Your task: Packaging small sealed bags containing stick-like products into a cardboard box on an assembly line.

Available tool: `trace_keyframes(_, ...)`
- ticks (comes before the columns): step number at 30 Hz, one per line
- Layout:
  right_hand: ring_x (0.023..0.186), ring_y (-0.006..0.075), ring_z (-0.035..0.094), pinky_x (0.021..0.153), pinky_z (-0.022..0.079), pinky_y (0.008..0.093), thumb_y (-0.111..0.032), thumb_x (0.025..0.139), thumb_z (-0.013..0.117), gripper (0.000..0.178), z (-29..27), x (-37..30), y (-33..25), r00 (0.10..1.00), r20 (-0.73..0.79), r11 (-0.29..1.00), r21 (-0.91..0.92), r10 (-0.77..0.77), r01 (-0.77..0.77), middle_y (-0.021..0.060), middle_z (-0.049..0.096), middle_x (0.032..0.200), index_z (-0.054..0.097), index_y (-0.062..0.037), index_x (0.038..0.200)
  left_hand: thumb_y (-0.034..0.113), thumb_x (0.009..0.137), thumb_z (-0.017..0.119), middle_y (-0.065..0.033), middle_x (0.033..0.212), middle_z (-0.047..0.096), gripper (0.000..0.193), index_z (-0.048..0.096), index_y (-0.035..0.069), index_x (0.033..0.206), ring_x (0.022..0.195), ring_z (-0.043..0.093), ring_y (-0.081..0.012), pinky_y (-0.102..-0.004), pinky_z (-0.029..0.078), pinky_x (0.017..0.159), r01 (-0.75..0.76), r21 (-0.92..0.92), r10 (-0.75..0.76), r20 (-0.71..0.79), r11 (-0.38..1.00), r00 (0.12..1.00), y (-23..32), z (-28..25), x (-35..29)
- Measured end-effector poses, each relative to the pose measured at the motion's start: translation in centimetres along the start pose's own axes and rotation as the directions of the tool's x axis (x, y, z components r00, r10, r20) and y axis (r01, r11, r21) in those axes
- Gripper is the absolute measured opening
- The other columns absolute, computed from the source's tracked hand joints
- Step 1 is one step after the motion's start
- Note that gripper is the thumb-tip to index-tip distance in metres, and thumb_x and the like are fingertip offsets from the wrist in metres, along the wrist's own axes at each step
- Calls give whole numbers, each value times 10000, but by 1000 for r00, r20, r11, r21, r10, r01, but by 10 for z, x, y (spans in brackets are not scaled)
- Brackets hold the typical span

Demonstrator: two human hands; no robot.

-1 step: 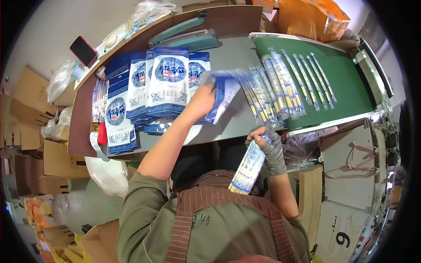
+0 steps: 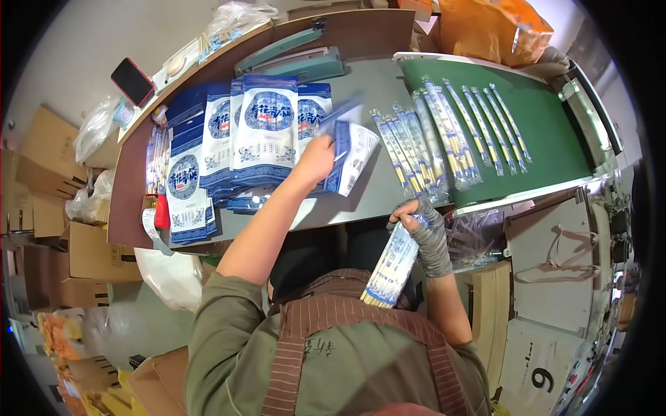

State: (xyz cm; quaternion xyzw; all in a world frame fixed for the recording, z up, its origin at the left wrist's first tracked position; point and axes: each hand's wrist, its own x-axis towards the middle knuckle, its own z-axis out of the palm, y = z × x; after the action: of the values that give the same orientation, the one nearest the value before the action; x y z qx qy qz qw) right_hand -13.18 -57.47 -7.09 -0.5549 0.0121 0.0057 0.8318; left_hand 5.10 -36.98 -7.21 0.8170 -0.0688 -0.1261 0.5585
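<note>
My left hand [image 2: 318, 163] is closed on the edge of a blue-and-white printed bag [image 2: 356, 154], held just above the table; its top edge is blurred. Grey wrapping covers my right hand [image 2: 424, 232], apart from the fingertips. It grips a bundle of chopsticks [image 2: 390, 272] in clear, blue-printed sleeves, tilted low in front of my apron. Left of the held bag lie stacks of similar pouches [image 2: 263, 132], one showing sticks through its round window. Several sleeved chopsticks [image 2: 409, 149] lie side by side to the right, across the grey table and the green belt.
The green belt [image 2: 513, 125] with white rails fills the table's right side. A teal sealer-like tool [image 2: 298, 62] stands at the back. A phone [image 2: 132, 81] leans at the far left, and an orange bag [image 2: 496, 31] is at the back right. Cardboard boxes [image 2: 100, 253] stand left.
The bag in my left hand has swung and turned, now showing its white printed side to the right. My right hand and the chopstick bundle have stayed in place.
</note>
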Motion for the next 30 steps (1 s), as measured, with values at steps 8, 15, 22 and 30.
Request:
trace_keyframes(8,820,155,617,769,494,284,-149,841,642,146,8,4,-2,996,54,992,-99,-74,79,89,646,864,608,-24,909,49,768,559,-201,886,589,268,490,47,1027,846,596,-408,-500,464,660,-496,552,444,238,670,864,12,62,-72)
trace_keyframes(15,821,115,562,760,444,258,-147,852,622,124,58,24,11,948,273,921,-301,-165,247,35,604,869,606,-35,901,69,763,621,-84,1110,551,512,502,64,1261,978,522,-150,-280,427,891,-148,-471,355,388,870,851,-60,73,-62)
trace_keyframes(22,802,106,538,761,442,262,-152,854,645,115,38,42,43,984,120,972,-181,-131,151,22,601,837,601,-47,872,-57,733,614,-113,870,612,240,644,-32,970,818,598,-203,-289,457,722,-429,79,427,51,900,903,-52,51,-72)
trace_keyframes(30,771,201,595,735,478,329,-156,842,659,188,35,40,64,980,0,764,-626,-198,154,70,644,828,614,-20,964,-44,802,623,-112,762,580,253,629,-24,1054,649,585,-192,-286,457,591,-457,29,444,-294,889,847,-27,60,-108)
